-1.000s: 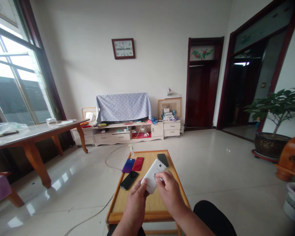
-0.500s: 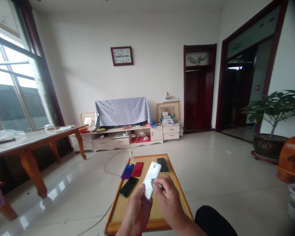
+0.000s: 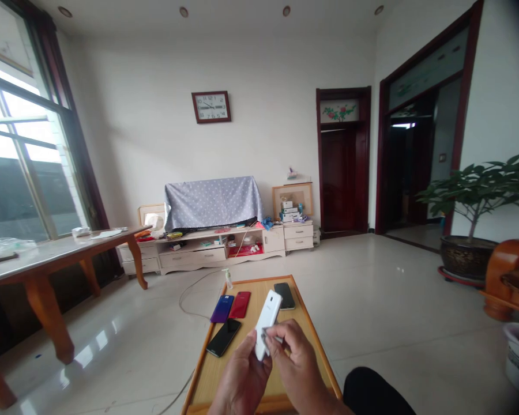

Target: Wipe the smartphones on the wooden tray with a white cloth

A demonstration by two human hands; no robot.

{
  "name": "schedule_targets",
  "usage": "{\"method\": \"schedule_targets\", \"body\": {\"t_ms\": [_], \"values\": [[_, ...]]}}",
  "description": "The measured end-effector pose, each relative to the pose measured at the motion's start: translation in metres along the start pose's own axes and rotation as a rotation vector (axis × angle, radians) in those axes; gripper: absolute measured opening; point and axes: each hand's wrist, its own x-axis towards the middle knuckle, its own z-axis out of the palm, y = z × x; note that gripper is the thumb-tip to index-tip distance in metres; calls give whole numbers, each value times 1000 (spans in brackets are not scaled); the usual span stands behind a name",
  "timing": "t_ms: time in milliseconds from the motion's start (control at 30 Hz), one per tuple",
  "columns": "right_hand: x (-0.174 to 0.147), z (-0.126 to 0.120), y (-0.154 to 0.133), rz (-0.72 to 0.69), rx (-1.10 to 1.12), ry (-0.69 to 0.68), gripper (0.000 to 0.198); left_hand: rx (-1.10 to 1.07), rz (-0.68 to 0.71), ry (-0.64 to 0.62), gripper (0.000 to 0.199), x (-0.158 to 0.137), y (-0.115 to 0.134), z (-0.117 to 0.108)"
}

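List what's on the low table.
Blue phone, red phone, black phone at left; dark phone far right; pump bottle far-left. Tabletop behind left hand, right hand, white phone: hidden.

The bare left hand (image 3: pixel 244 372) is raised, its fingers curled and thumb pointing forward. The bare right hand (image 3: pixel 293 353) is positioned beside it, thumb and index finger pinched together. A black-clothed knee (image 3: pixel 374 393) is at the right.
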Motion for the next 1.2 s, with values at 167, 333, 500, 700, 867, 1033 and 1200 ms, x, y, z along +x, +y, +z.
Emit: {"method": "schedule_targets", "body": {"t_ms": [167, 333, 500, 700, 867, 1033, 1200], "values": [[38, -23, -23, 228, 334, 116, 25, 47, -19, -39, 21, 5, -4, -10], [50, -34, -41, 479, 612, 62, 30, 39, -36, -82, 18, 5, -6, -11], [59, -40, -40, 581, 698, 52, 32, 72, -65, -103, 14, -1, -8, -10], [63, -39, -27, 536, 542, 133, 37, 135, -42, -51, 18, -4, -11, -9], [53, -47, -16, 208, 46, 223, 32, 175, 50, 47, 17, 1, -12, -10], [29, -37, -4, -58, -428, 162, 23, 216, 183, -61, 18, 4, -16, -8], [0, -9, 11, -43, -572, -79, 28, 277, 232, -175, 27, 8, -21, -12]]}}
